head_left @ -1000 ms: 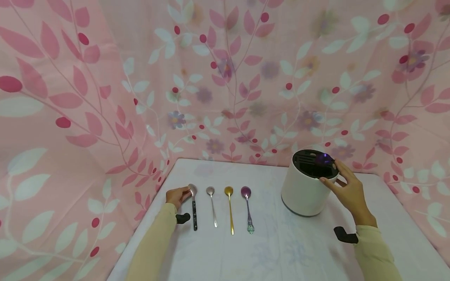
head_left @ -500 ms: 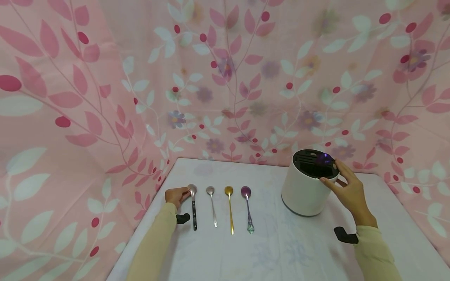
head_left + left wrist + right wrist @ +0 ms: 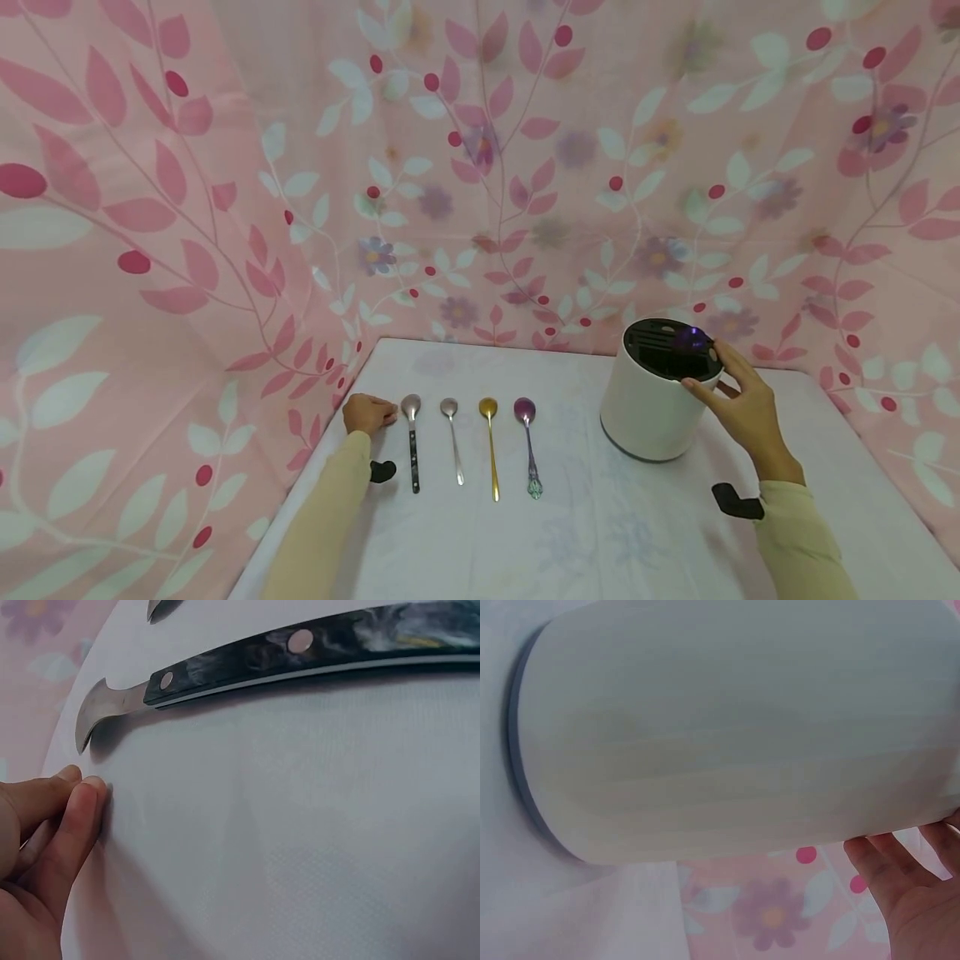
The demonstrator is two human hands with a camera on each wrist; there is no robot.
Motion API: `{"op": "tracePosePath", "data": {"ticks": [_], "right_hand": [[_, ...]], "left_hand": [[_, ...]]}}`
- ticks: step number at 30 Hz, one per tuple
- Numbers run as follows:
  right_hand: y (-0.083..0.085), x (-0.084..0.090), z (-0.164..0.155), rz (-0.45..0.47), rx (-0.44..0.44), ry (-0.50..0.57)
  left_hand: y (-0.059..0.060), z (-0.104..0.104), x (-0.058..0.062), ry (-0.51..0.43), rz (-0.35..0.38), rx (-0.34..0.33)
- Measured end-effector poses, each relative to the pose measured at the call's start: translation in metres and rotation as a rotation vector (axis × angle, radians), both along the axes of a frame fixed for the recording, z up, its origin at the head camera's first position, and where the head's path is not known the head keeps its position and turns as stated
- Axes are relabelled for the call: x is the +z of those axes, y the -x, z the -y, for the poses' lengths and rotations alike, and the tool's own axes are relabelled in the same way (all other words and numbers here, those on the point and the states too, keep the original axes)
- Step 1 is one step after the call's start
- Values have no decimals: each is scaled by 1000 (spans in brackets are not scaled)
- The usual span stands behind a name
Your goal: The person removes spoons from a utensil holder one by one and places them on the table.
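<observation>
My left hand [image 3: 369, 412] is just left of a spoon with a black marbled handle [image 3: 413, 446] on the white cloth. In the left wrist view, its thumb and fingertips [image 3: 88, 791] are drawn together with nothing between them, a small gap from the spoon's bowl [image 3: 94, 712]. Beside that spoon lie a thin silver spoon [image 3: 452, 437], a gold spoon [image 3: 491, 442] and a purple spoon with an ornate greenish handle end [image 3: 528, 442]. At right, my right hand [image 3: 750, 417] grips the upper side of a white cylindrical utensil holder [image 3: 648, 412], thumb and fingers spread around its rim.
The holder's black slotted top [image 3: 663, 346] shows a small purple light. A white cloth [image 3: 570, 550] covers the table. Pink floral curtains [image 3: 480, 167] hang close behind it and at both sides.
My left hand has let go of the black-handled spoon and drawn slightly left. The spoon lies where it was. The right hand and the utensil holder have not moved.
</observation>
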State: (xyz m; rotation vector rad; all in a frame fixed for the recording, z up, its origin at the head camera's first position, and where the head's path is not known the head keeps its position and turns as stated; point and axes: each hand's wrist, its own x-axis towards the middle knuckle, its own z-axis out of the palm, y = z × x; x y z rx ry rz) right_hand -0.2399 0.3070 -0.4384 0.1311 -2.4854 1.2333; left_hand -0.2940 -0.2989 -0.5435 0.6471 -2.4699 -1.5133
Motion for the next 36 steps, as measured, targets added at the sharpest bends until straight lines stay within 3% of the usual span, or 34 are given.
{"op": "tracePosePath", "data": {"ticks": [4, 8, 12, 15, 18, 25, 31, 36], "right_hand": [[-1, 2, 0, 12, 0, -2], [-3, 2, -1, 6, -4, -6], [-3, 2, -1, -3, -4, -4], [-2, 1, -2, -8, 2, 0], [-1, -1, -2, -19, 7, 4], [2, -4, -2, -47, 19, 25], [2, -4, -1, -48, 17, 13], [2, -3, -2, -36, 14, 13]], "left_hand": [[2, -4, 5, -10, -38, 48], [9, -22, 21, -197, -144, 101], [21, -50, 46, -387, -253, 75], [32, -74, 63, -425, -294, 16], [41, -99, 79, -396, -303, -65], [57, -165, 105, -382, -297, -261], [58, -220, 125, -280, -307, -424], [53, -265, 147, -255, -328, -538]]}}
